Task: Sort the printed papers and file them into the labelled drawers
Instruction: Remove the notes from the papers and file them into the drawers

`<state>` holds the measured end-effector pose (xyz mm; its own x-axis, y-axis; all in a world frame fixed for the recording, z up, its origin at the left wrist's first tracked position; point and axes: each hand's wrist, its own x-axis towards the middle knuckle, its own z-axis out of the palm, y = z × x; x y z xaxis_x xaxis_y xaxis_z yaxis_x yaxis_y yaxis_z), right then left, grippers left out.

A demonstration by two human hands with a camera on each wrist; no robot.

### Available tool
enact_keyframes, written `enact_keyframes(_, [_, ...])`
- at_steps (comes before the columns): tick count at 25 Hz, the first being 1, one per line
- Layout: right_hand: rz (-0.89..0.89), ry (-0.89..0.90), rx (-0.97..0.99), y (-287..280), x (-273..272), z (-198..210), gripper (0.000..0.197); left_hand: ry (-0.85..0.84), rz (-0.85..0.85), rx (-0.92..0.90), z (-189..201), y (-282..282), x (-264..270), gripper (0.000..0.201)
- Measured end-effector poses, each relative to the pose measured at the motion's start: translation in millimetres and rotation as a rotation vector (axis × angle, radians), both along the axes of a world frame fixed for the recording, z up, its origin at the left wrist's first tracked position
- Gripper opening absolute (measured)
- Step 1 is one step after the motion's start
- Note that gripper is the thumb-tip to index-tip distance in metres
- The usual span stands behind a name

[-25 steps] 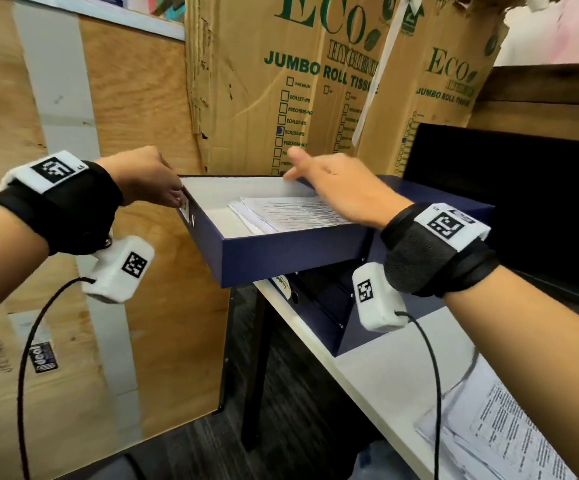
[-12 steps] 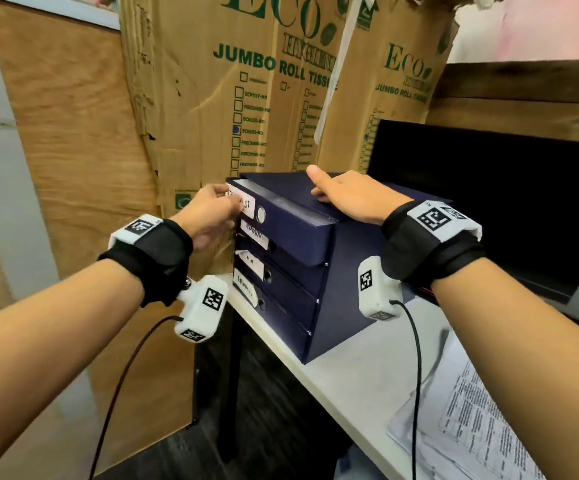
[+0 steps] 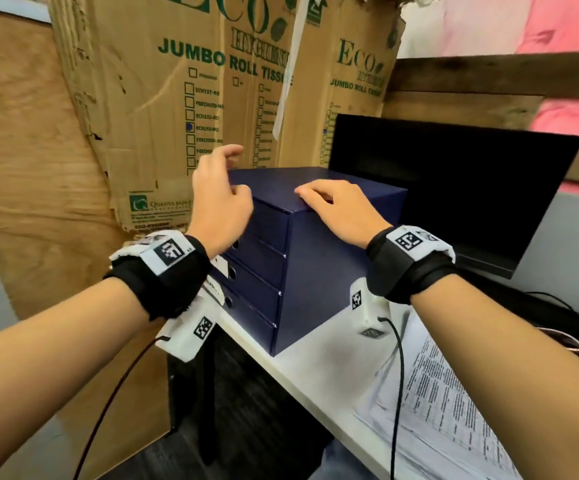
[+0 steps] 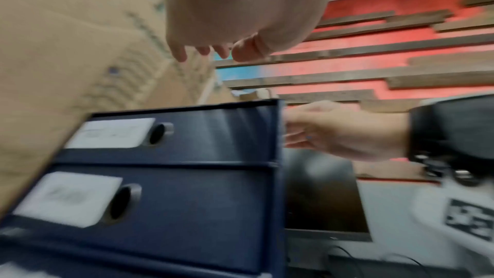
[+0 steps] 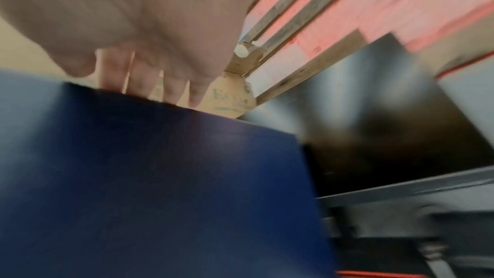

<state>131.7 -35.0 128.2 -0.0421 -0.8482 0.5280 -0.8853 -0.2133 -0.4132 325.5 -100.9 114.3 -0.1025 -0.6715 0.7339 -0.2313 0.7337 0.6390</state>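
A dark blue drawer box (image 3: 329,258) stands on the white desk (image 3: 319,372), all its drawers pushed in. White labels (image 4: 112,132) and round finger holes (image 4: 157,134) mark the drawer fronts. My left hand (image 3: 222,199) hovers in front of the top drawer, fingers loosely curled, holding nothing. My right hand (image 3: 336,209) rests on the box's top near its front edge, fingers (image 5: 139,79) laid over the edge. Printed papers (image 3: 447,410) lie in a loose pile on the desk at lower right.
Tall cardboard cartons (image 3: 191,98) lean right behind and left of the box. A black monitor (image 3: 454,195) stands to its right. The desk edge runs diagonally, with dark floor (image 3: 246,427) below. Wrist-camera cables hang from both arms.
The top drawer, pulled out with papers inside a second ago, has been pushed fully in. My left hand has let go of its front and lifted away. My right hand stays on the box top.
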Motion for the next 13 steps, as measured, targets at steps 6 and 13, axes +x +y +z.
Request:
enact_keyframes(6, [-0.388, 0.161, -0.142, 94.8, -92.1, -47.9, 0.027, -0.246, -0.328, -0.410, -23.7, 108.4, -94.1, 0.052])
enact_keyframes(13, [-0.680, 0.231, -0.032, 198.7, -161.0, -75.3, 0.026, -0.482, -0.480, -0.265, -85.3, 112.0, -196.6, 0.052])
